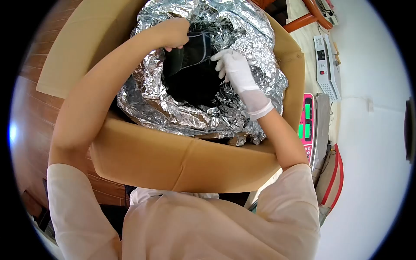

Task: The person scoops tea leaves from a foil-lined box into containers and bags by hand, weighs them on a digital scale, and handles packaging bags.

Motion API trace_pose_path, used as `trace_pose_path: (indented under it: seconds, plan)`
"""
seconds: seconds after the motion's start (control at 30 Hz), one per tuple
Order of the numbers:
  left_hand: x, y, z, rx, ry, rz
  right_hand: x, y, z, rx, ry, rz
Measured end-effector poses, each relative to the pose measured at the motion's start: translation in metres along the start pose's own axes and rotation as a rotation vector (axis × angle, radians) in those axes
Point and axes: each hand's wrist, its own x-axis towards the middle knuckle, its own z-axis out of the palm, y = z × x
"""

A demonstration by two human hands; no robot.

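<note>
- While the left hand (175,34) reached over the far left part of the opening, its fingers were curled closed on the upper edge of a clear, dark-looking plastic pouch (200,47), gripping it.
- The pouch hung with its pale-edged mouth spread, inside the dark hollow at the middle of the silver foil (169,108), between the two hands.
- The right hand (234,69), in a white glove that ran past the wrist, was held just beside the pouch's right edge; its fingers were loosely bent, and whether they pinched that edge could not be told.
- Crumpled foil surrounded the hollow on all sides and rose toward the far side of a cardboard box (182,158); what lay deep in the dark could not be made out.
- The box stood directly before the person, one flap (82,47) folded outward on the left, with both forearms reaching over its near part.
- To the right of the box, a pink scale (308,121) showed green displays, and a white device (326,65) with a red switch lay farther off on a pale surface (294,37).
- Wooden flooring (32,82) showed on the left.
</note>
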Motion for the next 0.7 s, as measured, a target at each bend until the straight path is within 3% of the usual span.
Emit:
trace_pose_path:
  seconds: [0.07, 0.13, 0.23, 0.27, 0.33, 0.37, 0.4, 0.47, 0.5, 0.53, 0.6, 0.63, 0.7]
  plan:
    - [-0.001, 0.002, -0.009, -0.227, 0.055, 0.054, 0.007, 0.018, 0.003, -0.063, -0.044, 0.026]
    - [0.005, -0.003, -0.001, -0.068, 0.088, -0.009, 0.009, 0.025, 0.008, -0.279, -0.105, 0.126]
    - [-0.008, 0.006, -0.008, -0.038, 0.053, 0.034, 0.043, 0.088, 0.014, -0.660, -0.160, 0.100]
    - [-0.019, 0.020, -0.019, -0.037, 0.077, -0.033, 0.046, 0.091, 0.013, -0.782, -0.223, 0.036]
    - [-0.020, 0.027, -0.020, -0.037, 0.092, -0.115, 0.071, 0.126, 0.016, -0.924, -0.128, -0.075]
    - [-0.018, 0.025, -0.018, 0.061, 0.118, -0.074, 0.080, 0.128, 0.023, -0.956, -0.064, 0.028]
    - [-0.016, 0.021, -0.018, 0.160, 0.144, -0.035, 0.092, 0.126, 0.021, -0.975, -0.157, 0.097]
    - [-0.006, 0.005, -0.004, 0.177, 0.251, 0.023, 0.122, 0.149, 0.021, -1.143, -0.165, 0.111]
    - [-0.002, -0.001, 0.000, 0.182, 0.342, 0.153, 0.130, 0.156, 0.019, -1.145, -0.159, 0.041]
    - [-0.001, -0.006, 0.000, 0.189, 0.435, 0.282, 0.139, 0.155, 0.018, -1.056, -0.188, 0.141]
    - [-0.003, -0.005, 0.000, 0.200, 0.427, 0.336, 0.163, 0.166, 0.019, -0.985, -0.196, 0.142]
    - [-0.007, 0.003, -0.002, 0.149, 0.420, 0.205, 0.173, 0.174, 0.017, -0.951, -0.194, 0.133]
    - [-0.013, 0.010, -0.005, 0.151, 0.410, 0.200, 0.185, 0.189, 0.024, -0.902, -0.207, 0.086]
